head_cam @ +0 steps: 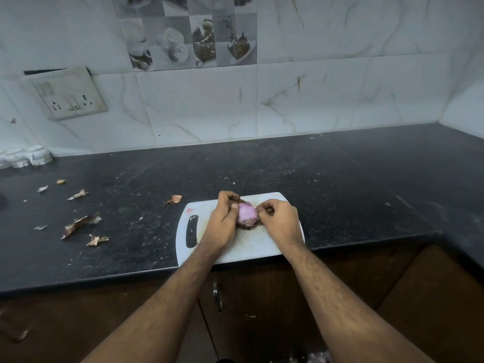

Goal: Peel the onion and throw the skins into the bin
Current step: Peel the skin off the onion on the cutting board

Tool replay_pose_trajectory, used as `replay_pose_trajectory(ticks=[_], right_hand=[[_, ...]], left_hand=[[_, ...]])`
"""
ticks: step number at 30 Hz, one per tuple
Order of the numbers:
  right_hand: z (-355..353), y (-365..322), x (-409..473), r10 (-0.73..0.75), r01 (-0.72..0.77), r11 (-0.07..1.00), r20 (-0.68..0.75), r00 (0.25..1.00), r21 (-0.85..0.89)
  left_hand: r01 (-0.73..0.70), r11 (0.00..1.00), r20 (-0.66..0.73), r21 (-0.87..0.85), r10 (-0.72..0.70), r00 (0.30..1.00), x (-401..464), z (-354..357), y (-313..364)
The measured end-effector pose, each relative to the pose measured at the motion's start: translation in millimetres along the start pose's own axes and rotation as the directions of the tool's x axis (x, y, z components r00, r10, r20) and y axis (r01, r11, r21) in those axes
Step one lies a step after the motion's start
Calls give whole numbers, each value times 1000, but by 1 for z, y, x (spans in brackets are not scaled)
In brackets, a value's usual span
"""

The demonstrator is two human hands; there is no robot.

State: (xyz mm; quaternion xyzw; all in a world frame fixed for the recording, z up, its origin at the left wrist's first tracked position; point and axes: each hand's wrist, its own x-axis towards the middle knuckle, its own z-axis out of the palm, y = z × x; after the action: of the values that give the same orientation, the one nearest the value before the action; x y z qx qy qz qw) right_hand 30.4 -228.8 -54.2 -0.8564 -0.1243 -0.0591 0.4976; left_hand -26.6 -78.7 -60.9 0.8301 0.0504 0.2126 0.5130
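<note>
A pale purple onion point(247, 214) rests on a white cutting board point(251, 248) near the counter's front edge. My left hand point(222, 223) wraps its left side, thumb on the bare flesh. My right hand point(279, 221) pinches a bit of skin at the onion's right end. Dry brown skins lie loose on the dark counter: one piece point(174, 199) just left of the board, several more point(80, 223) farther left. No bin is in view.
The black stone counter point(340, 184) runs to a tiled wall with a socket plate point(69, 96) at the left. A white moulded object point(25, 157) sits at the far left. Brown cabinet doors with a metal handle point(216, 296) are below the counter edge.
</note>
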Motion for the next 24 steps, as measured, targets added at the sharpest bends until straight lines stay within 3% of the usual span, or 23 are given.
replay_pose_trajectory(ticks=[5,8,12,15,20,24], right_hand=[[2,3,1,-18,15,998,-36,999,-64],[0,3,1,-55,54,998,-67,996,-15],[-4,1,-3,-149,142,984,61,987,111],[-3,3,-1,-166,147,978,122,979,146],[-2,5,-1,-114,108,988,50,992,109],[0,4,-2,-102,101,993,22,995,54]], left_hand=[[-29,999,-20,27,29,999,-1,1,0],[-36,999,5,-13,36,999,1,0,-1],[-36,999,26,-31,37,999,0,1,-1],[-39,999,-26,32,40,999,0,1,0],[37,992,-159,124,-17,987,1,1,-1],[121,991,-52,-57,-124,991,-2,0,-1]])
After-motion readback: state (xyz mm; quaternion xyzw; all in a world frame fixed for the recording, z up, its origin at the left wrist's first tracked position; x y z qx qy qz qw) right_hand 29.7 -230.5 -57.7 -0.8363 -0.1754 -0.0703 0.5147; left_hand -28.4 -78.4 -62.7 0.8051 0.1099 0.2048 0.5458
